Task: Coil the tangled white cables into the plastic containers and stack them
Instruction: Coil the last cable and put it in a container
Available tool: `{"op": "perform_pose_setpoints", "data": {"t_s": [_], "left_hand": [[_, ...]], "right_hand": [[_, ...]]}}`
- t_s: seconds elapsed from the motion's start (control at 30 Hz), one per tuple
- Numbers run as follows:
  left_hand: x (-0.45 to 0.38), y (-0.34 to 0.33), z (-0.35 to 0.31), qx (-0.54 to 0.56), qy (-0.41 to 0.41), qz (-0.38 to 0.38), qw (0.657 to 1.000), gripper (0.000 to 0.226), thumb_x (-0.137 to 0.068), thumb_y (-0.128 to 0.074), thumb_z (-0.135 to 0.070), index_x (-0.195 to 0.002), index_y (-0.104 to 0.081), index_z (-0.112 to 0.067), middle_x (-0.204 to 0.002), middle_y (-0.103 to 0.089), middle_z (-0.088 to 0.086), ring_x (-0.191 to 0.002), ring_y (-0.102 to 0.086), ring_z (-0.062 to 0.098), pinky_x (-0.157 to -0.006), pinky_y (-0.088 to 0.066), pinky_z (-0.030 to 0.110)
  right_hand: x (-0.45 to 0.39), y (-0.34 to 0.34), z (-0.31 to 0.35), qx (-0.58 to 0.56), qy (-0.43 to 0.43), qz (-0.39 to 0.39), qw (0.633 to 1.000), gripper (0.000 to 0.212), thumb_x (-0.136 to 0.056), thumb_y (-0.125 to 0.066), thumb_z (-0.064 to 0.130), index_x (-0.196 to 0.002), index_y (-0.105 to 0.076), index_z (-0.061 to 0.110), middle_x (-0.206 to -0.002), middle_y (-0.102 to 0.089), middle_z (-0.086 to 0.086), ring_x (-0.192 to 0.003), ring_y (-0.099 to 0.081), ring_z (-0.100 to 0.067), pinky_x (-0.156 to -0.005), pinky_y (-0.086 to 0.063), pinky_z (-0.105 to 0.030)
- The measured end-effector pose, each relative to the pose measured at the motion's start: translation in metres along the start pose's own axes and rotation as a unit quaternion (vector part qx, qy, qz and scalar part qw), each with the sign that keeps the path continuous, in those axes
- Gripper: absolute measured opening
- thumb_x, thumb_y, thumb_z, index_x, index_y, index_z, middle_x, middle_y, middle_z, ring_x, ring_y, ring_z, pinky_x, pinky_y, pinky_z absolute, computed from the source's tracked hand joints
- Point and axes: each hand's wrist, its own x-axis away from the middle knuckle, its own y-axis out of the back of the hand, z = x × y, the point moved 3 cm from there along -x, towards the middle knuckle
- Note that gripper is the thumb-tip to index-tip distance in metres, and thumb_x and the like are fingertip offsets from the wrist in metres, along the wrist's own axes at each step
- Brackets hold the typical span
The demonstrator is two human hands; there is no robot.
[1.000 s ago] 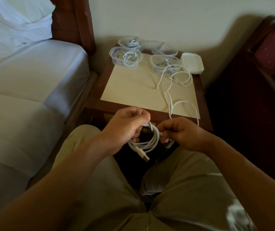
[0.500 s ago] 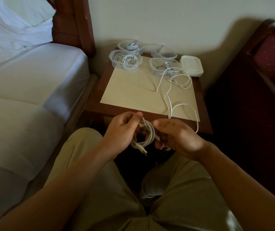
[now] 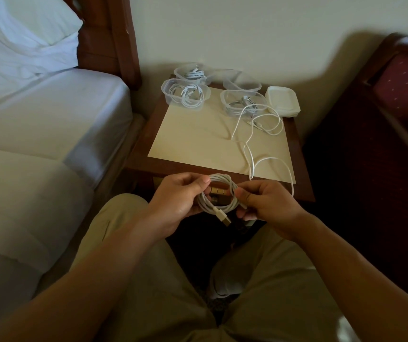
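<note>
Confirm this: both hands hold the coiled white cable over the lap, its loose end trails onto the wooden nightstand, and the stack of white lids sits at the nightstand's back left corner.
One detail is wrong. The head view shows the stack of white lids at the back right corner of the wooden nightstand, not the back left. The rest holds: the left hand and right hand hold the coiled white cable, its loose end trailing onto the nightstand.

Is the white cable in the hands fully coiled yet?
No. Several loops sit between the left hand and right hand, but its tail trails uncoiled across the nightstand.
</note>
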Motion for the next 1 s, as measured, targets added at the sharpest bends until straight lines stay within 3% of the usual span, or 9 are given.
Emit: {"op": "perform_pose_setpoints", "data": {"t_s": [0.07, 0.23, 0.47, 0.6, 0.7, 0.8, 0.87, 0.9, 1.0], "left_hand": [[-0.001, -0.001, -0.008, -0.049, -0.03, -0.009, 0.998, 0.017, -0.1, -0.062, -0.021, -0.096, -0.074, -0.009, -0.084, -0.072, 0.006, -0.087, -0.072, 0.022, -0.083, -0.063, 0.039], [-0.017, -0.004, -0.021, -0.073, -0.07, -0.072, 0.992, 0.027, -0.101, -0.062, -0.027, -0.089, -0.074, -0.006, -0.079, -0.068, 0.006, -0.069, -0.066, 0.018, -0.079, -0.062, 0.047], [-0.061, -0.011, -0.059, -0.108, -0.097, -0.053, 0.988, 0.018, -0.098, -0.067, -0.029, -0.095, -0.078, -0.014, -0.086, -0.078, 0.003, -0.081, -0.076, 0.023, -0.077, -0.064, 0.042], [-0.102, -0.028, -0.085, -0.065, -0.059, -0.039, 0.995, 0.019, -0.101, -0.062, -0.026, -0.101, -0.074, -0.011, -0.091, -0.079, 0.007, -0.093, -0.076, 0.029, -0.072, -0.064, 0.038], [-0.137, -0.043, -0.106, -0.048, -0.035, -0.022, 0.998, 0.026, -0.105, -0.053, -0.031, -0.108, -0.07, -0.011, -0.099, -0.078, 0.011, -0.095, -0.075, 0.03, -0.076, -0.064, 0.039], [-0.18, -0.055, -0.125, -0.116, -0.059, -0.035, 0.991, 0.03, -0.105, -0.049, -0.038, -0.108, -0.068, -0.014, -0.106, -0.075, 0.006, -0.095, -0.074, 0.024, -0.086, -0.062, 0.042], [-0.208, -0.059, -0.138, -0.175, -0.097, -0.055, 0.978, 0.033, -0.101, -0.051, -0.038, -0.101, -0.069, -0.009, -0.101, -0.074, 0.005, -0.087, -0.07, 0.023, -0.087, -0.061, 0.045], [-0.222, -0.061, -0.145, -0.21, -0.121, -0.063, 0.968, 0.035, -0.097, -0.053, -0.037, -0.096, -0.069, -0.006, -0.094, -0.074, 0.006, -0.081, -0.067, 0.023, -0.084, -0.059, 0.046], [-0.263, -0.065, -0.165, -0.325, -0.18, -0.073, 0.925, 0.027, -0.093, -0.054, -0.03, -0.092, -0.071, -0.01, -0.084, -0.07, 0.002, -0.083, -0.064, 0.024, -0.074, -0.051, 0.037]], "right_hand": [[-0.003, 0.004, 0.002, 0.056, 0.012, -0.035, 0.998, 0.012, -0.097, -0.065, 0.017, -0.099, -0.077, 0.02, -0.077, -0.076, 0.001, -0.062, -0.067, -0.012, -0.067, -0.059, -0.028], [-0.017, 0.002, 0.021, 0.001, 0.016, -0.025, 1.0, 0.012, -0.099, -0.063, 0.013, -0.099, -0.075, 0.012, -0.079, -0.077, -0.007, -0.071, -0.072, -0.017, -0.072, -0.062, -0.03], [-0.047, 0.022, 0.038, -0.101, -0.004, -0.084, 0.991, 0.011, -0.097, -0.066, 0.01, -0.097, -0.076, 0.01, -0.087, -0.078, -0.011, -0.078, -0.073, -0.025, -0.075, -0.062, -0.035], [-0.077, 0.046, 0.055, -0.066, 0.009, -0.153, 0.986, 0.014, -0.1, -0.062, 0.01, -0.101, -0.075, 0.006, -0.091, -0.077, -0.013, -0.075, -0.075, -0.02, -0.07, -0.063, -0.028], [-0.105, 0.065, 0.067, -0.033, 0.017, -0.194, 0.98, 0.019, -0.102, -0.057, 0.011, -0.093, -0.074, 0.009, -0.092, -0.076, -0.015, -0.083, -0.075, -0.025, -0.078, -0.064, -0.035], [-0.138, 0.089, 0.077, 0.015, 0.039, -0.247, 0.968, 0.026, -0.102, -0.056, 0.015, -0.084, -0.075, 0.012, -0.085, -0.075, -0.013, -0.086, -0.073, -0.031, -0.083, -0.062, -0.044], [-0.164, 0.109, 0.083, 0.02, 0.039, -0.275, 0.96, 0.027, -0.101, -0.055, 0.016, -0.084, -0.075, 0.009, -0.077, -0.072, -0.013, -0.072, -0.066, -0.029, -0.073, -0.06, -0.042], [-0.179, 0.119, 0.087, 0.026, 0.036, -0.286, 0.957, 0.028, -0.102, -0.055, 0.015, -0.085, -0.075, 0.006, -0.07, -0.067, -0.011, -0.065, -0.059, -0.024, -0.063, -0.054, -0.034], [-0.22, 0.146, 0.098, 0.067, 0.028, -0.314, 0.947, 0.027, -0.102, -0.054, 0.015, -0.091, -0.077, 0.009, -0.062, -0.056, 0.001, -0.054, -0.045, -0.013, -0.051, -0.036, -0.024]]}}
